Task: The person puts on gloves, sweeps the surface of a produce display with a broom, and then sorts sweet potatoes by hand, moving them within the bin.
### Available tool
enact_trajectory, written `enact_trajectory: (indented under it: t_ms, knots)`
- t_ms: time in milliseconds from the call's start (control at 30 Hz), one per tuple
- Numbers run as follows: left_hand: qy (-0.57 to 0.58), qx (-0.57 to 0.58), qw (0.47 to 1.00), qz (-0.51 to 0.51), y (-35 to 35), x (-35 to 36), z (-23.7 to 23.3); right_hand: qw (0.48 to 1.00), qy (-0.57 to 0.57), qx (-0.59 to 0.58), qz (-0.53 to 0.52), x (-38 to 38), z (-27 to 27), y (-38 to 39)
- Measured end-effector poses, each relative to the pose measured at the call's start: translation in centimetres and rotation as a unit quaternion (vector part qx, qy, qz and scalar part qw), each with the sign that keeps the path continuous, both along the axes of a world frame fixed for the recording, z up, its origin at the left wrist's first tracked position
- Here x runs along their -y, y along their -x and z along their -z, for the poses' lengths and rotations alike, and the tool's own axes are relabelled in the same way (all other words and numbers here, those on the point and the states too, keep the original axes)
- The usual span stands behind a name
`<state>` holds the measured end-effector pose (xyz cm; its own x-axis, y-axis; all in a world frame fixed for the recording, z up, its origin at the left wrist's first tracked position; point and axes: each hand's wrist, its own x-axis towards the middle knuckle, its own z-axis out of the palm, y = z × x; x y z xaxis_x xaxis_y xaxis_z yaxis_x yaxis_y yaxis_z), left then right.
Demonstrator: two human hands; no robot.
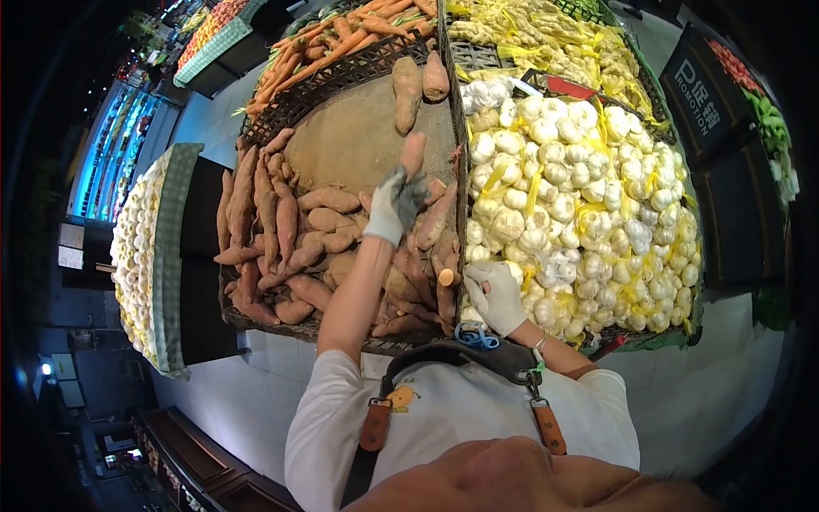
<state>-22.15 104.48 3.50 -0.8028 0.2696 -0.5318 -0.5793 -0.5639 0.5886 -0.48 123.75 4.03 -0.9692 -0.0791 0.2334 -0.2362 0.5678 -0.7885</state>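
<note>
My left hand (395, 205), in a white glove with grey fingers, reaches over the sweet potato bin. Its fingers are closed around a sweet potato (413, 154), whose far end sticks out beyond them. Loose sweet potatoes (331, 200) lie heaped to the left of this hand and below it. Also gloved, my right hand (497, 297) rests at the near left corner of the garlic pile (554, 188), beside the divider. Its fingers are curled, and whatever they may grip is hidden. Two more sweet potatoes (407, 94) lie farther up on the brown bin liner (341, 145).
Carrots (333, 43) fill a black crate beyond the sweet potatoes. Bagged ginger (546, 38) lies behind the garlic. A black divider (461, 145) separates the two sides. Another garlic stand (141, 256) is at left, and a dark promotion stand (704, 102) at right.
</note>
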Motion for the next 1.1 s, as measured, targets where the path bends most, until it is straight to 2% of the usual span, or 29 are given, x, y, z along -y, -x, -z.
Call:
enact_trajectory:
  t_ms: [67, 100, 167, 267, 333, 367, 400, 500, 567, 733, 833, 933, 967, 1067, 1100]
  knots:
    - [0.022, -0.05, 0.998, -0.02, 3.9, -2.7, -2.3, 1.0, 0.006, -0.018, 0.007, 0.0, -0.2, 0.0]
    - [0.018, -0.095, 0.995, -0.029, 6.2, -3.9, -2.9, 1.0, 0.0, -0.003, -0.002, -0.1, -0.5, 0.1]
    - [0.022, -0.111, 0.991, -0.069, 10.6, -6.7, -5.1, 0.999, -0.011, 0.027, -0.021, -0.3, -0.9, 0.3]
    - [0.071, -0.158, 0.981, -0.083, 17.5, -9.2, -5.5, 1.0, 0.024, -0.005, -0.011, -0.1, -0.5, 0.6]
    - [0.188, -0.177, 0.965, -0.043, 18.2, -9.7, -5.4, 0.999, 0.037, 0.015, -0.025, -0.3, -0.7, 0.9]
    - [0.246, -0.184, 0.951, -0.024, 18.1, -9.9, -5.3, 0.999, 0.033, 0.015, -0.023, -0.4, -0.9, 0.9]
    - [0.253, -0.215, 0.943, -0.027, 17.6, -10.0, -4.7, 0.999, 0.03, 0.014, -0.019, -0.4, -1.0, 0.8]
    - [0.223, -0.242, 0.942, 0.059, 14.4, -7.8, -3.6, 0.998, 0.042, 0.033, -0.031, -0.5, -1.0, 0.9]
    - [0.245, -0.234, 0.94, 0.037, 11.4, -5.8, -3.6, 0.998, 0.055, 0.027, -0.03, -0.4, -1.0, 0.8]
    - [0.251, -0.215, 0.943, -0.049, 6.1, 2.8, -4.9, 0.999, -0.014, 0.05, -0.017, 0.0, -0.2, 0.5]
    - [0.269, -0.217, 0.934, -0.085, 4.8, 7.4, -5.3, 0.999, 0.011, -0.02, 0.026, 0.8, -0.9, 0.0]
    - [0.302, -0.244, 0.915, -0.11, 4.8, 8.9, -5.5, 0.999, -0.018, 0.038, 0.002, 0.5, -1.2, -0.1]
    - [0.341, -0.267, 0.896, -0.099, 4.9, 8.6, -5.5, 0.998, -0.022, 0.05, 0.0, 0.5, -1.2, -0.1]
    - [0.452, -0.306, 0.837, -0.035, 5.9, 6.3, -6.6, 0.999, 0.004, -0.017, 0.029, 0.8, -1.1, -0.4]
    - [0.499, -0.331, 0.801, -0.019, 7.2, 5.8, -6.5, 1.0, 0.001, -0.009, 0.015, 0.7, -0.9, -0.3]
